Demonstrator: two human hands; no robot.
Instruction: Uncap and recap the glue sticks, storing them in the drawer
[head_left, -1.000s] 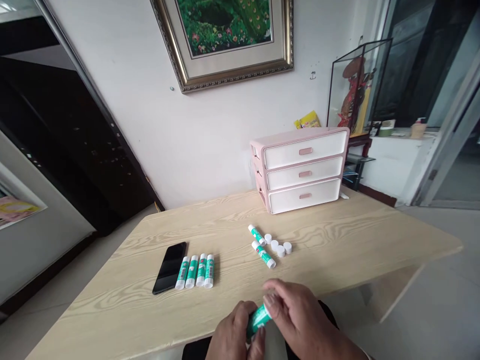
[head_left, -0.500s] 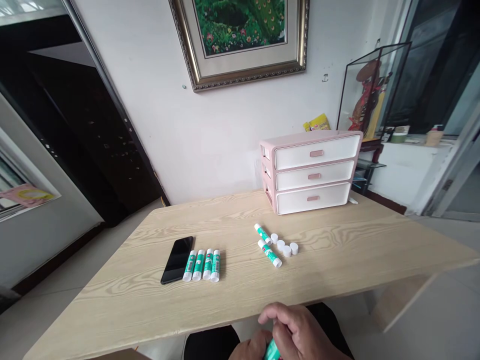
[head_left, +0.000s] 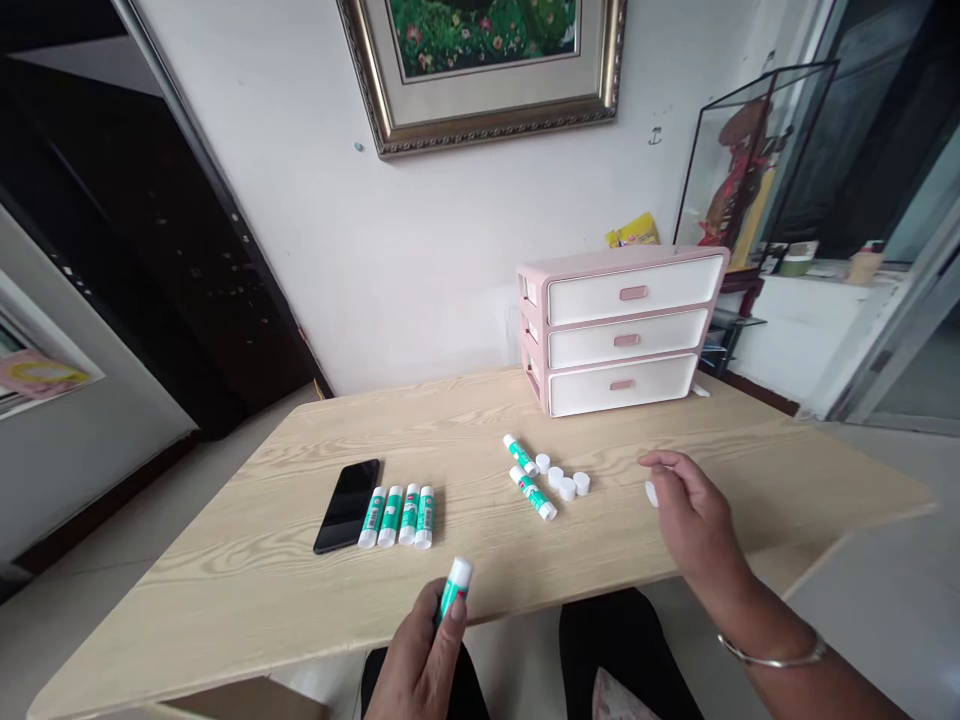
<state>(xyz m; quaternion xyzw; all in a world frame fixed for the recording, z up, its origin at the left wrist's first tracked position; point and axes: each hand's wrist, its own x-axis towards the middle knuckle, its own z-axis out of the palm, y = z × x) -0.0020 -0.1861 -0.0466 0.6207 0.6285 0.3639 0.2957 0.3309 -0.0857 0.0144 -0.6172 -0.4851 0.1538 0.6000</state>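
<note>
My left hand [head_left: 421,650] is closed around a green-and-white glue stick [head_left: 453,590] at the table's front edge, its white end pointing up. My right hand [head_left: 694,510] is over the right part of the table, thumb and fingers pinched on a small white cap [head_left: 651,493]. Between the hands, farther back, two glue sticks [head_left: 533,494] lie slantwise, beside several loose white caps [head_left: 568,488]. To the left, several more glue sticks [head_left: 408,514] lie side by side in a row, the leftmost touching a black phone [head_left: 347,506].
A pink-and-white drawer unit [head_left: 628,345] stands at the back of the wooden table [head_left: 247,590], with a yellow packet [head_left: 636,230] behind its top. A framed picture [head_left: 495,130] hangs on the wall. On the right is a glass display case [head_left: 739,190].
My hands were together below the table edge around a glue stick. Now the left has raised it to the edge, and the right has moved apart to the right with a white cap.
</note>
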